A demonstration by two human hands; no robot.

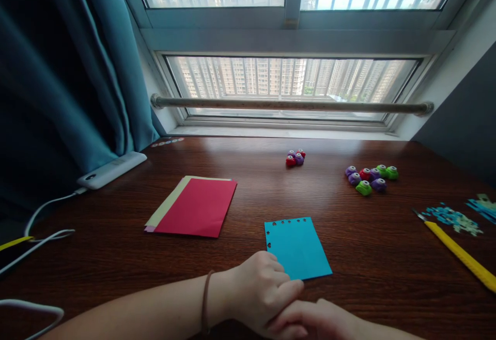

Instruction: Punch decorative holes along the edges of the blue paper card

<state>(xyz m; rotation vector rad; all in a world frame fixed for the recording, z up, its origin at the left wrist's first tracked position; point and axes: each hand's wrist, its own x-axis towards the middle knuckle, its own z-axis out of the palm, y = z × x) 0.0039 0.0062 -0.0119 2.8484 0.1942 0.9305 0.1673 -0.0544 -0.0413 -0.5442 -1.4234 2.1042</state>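
A blue sheet of paper (302, 252) lies in front of me, with small shaped holes, some of them hearts and stars, along its top and left edges. My left hand (265, 293), with a brown band at the wrist, is closed over the sheet's lower left corner. Against its fingers presses my right hand (320, 319), also closed, at the bottom of the view. Whatever may be between the hands is hidden. Left of the sheet rests a stack of coloured paper (196, 208), red on top with pale yellow and pink edges below.
Small red and purple craft punches (295, 158) stand behind the blue sheet. More in purple, red and green (372, 177) are at the right. A yellow pen-shaped knife (459, 249) lies near paper bits (453, 218). At left are a white device (112, 170) and a cable (46, 239).
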